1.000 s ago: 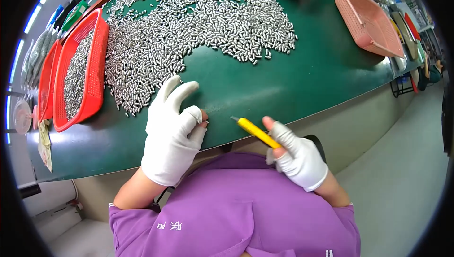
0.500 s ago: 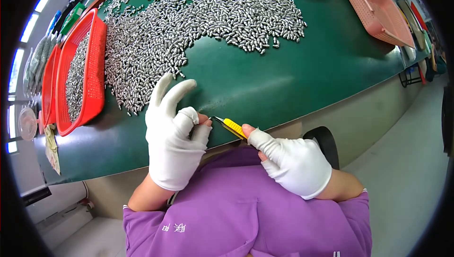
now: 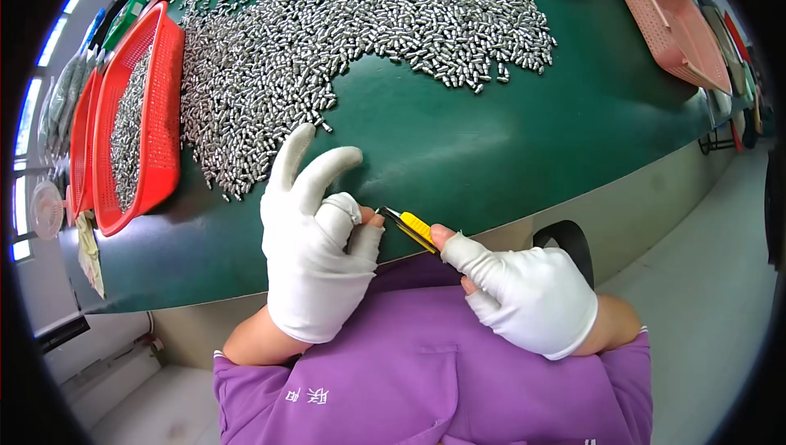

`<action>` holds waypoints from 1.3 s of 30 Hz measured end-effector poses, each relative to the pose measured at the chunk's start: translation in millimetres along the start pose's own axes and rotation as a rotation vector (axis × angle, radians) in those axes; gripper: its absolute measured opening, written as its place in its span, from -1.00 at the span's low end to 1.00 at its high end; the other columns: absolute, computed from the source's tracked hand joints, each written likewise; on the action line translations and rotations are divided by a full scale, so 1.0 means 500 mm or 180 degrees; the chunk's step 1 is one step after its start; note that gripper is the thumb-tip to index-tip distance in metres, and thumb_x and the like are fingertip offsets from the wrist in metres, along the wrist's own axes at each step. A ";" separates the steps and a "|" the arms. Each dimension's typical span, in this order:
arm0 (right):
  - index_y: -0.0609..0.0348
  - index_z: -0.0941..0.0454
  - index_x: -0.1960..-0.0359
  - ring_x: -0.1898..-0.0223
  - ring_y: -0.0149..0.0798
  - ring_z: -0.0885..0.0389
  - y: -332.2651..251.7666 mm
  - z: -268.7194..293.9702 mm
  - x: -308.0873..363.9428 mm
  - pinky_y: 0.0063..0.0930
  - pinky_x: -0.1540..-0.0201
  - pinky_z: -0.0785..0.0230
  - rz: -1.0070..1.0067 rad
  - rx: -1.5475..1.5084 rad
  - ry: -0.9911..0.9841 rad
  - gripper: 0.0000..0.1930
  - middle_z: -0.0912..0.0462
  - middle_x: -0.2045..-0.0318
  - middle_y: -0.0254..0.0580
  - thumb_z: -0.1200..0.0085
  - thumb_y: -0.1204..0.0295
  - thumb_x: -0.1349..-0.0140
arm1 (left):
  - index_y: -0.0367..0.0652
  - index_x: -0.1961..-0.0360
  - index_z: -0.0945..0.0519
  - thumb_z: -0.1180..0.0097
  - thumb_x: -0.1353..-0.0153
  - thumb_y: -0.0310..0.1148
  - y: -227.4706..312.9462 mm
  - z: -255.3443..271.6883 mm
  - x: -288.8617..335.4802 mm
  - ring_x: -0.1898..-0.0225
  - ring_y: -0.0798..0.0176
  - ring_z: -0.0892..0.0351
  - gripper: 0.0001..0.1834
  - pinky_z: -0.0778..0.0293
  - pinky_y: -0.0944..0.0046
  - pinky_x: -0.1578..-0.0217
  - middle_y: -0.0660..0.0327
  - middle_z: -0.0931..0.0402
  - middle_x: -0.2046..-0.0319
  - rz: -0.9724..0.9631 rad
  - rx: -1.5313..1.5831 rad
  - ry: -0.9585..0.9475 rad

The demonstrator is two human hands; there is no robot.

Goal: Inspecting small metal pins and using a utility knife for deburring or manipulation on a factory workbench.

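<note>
1. Hands: two, both in white gloves, each with two bare fingertips showing. They are near each other above the table's front edge, linked by the knife between them.
2. Left hand (image 3: 319,269): thumb and forefinger are pinched together on one small bit (image 3: 377,211), too tiny to identify. Two gloved fingers stretch out toward the pile.
3. Right hand (image 3: 524,293): closed round one knife (image 3: 416,228), yellow and black, its thumb lying along the handle.
4. Knife: one, slanting up to the left, its tip right at the left fingertips. Whether the tip touches the bit cannot be told.
5. Table (image 3: 491,158): one, green, running under everything in front of the person.
6. Pieces (image 3: 377,19): small, silvery, far too many to count, spread in one broad pile over the table's far and left parts.
7. Red baskets: two, side by side at the left. The nearer one (image 3: 168,117) holds more pieces; the contents of the outer one (image 3: 84,142) are hidden.
8. Pink basket (image 3: 663,27): one, at the table's far right, well apart from the hands.
9. Cloth (image 3: 90,257): one, pale, hanging at the table's left edge.
10. Shirt (image 3: 377,347): one, purple, on the person, below both hands.
</note>
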State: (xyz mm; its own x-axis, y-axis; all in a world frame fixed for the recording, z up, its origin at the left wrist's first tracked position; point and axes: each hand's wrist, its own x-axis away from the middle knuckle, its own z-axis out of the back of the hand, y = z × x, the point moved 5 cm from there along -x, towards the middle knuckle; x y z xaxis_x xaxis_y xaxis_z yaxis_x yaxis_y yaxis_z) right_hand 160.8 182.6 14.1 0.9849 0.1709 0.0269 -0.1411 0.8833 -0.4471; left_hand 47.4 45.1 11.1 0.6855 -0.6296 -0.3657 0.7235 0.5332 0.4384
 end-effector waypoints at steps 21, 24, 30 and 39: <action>0.17 -0.28 0.12 0.50 -0.44 -0.40 0.103 0.032 -0.013 -0.60 0.41 -0.30 -0.0375 -0.5117 0.1422 -0.67 -0.45 0.49 -0.28 -0.13 0.28 -0.28 | -0.26 0.19 -0.42 -0.01 -0.13 -0.68 -0.096 0.138 -0.006 -0.21 0.05 -0.32 -0.79 -0.22 0.09 -0.20 0.03 -0.38 -0.04 0.0163 0.0636 0.1565; 0.08 -0.33 0.26 0.23 -0.27 -0.48 0.036 -0.004 -0.068 -0.36 0.15 -0.38 0.0076 -0.5191 0.0746 -0.73 -0.49 0.22 -0.08 -0.11 0.20 -0.27 | -0.31 0.19 -0.44 -0.01 -0.21 -0.58 -0.138 0.146 0.016 -0.08 0.18 -0.37 -0.86 -0.24 0.22 -0.12 0.07 -0.43 0.01 0.0128 0.0739 0.2312; 0.22 -0.40 0.32 0.18 -0.13 -0.49 -0.069 -0.074 -0.170 -0.26 0.04 -0.34 0.0731 -0.3987 -0.0329 -0.70 -0.53 0.21 0.00 -0.06 0.20 -0.27 | -0.27 0.18 -0.46 -0.01 -0.28 -0.49 -0.201 0.153 0.058 0.21 0.43 -0.36 -0.88 -0.28 0.39 0.09 0.26 -0.45 0.24 0.0595 0.1073 0.2992; 0.16 -0.45 0.37 0.34 -0.47 -0.47 0.044 -0.001 -0.188 -0.55 0.25 -0.36 0.0277 -0.4743 0.0869 -0.67 -0.54 0.36 -0.29 0.03 0.13 -0.36 | -0.27 0.23 -0.45 -0.03 -0.24 -0.46 -0.167 0.144 0.040 0.02 0.28 -0.41 -0.87 -0.26 0.30 -0.06 0.19 -0.45 0.17 0.0054 0.1337 0.2652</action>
State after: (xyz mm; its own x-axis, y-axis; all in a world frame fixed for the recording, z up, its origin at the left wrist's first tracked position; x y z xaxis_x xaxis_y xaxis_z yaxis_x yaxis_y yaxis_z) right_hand 65.2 185.8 1.3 0.9905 -0.0338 -0.1331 -0.1358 -0.3879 -0.9117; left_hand -5.3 -52.6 26.2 0.6505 0.0716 -0.7561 0.7357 0.1881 0.6507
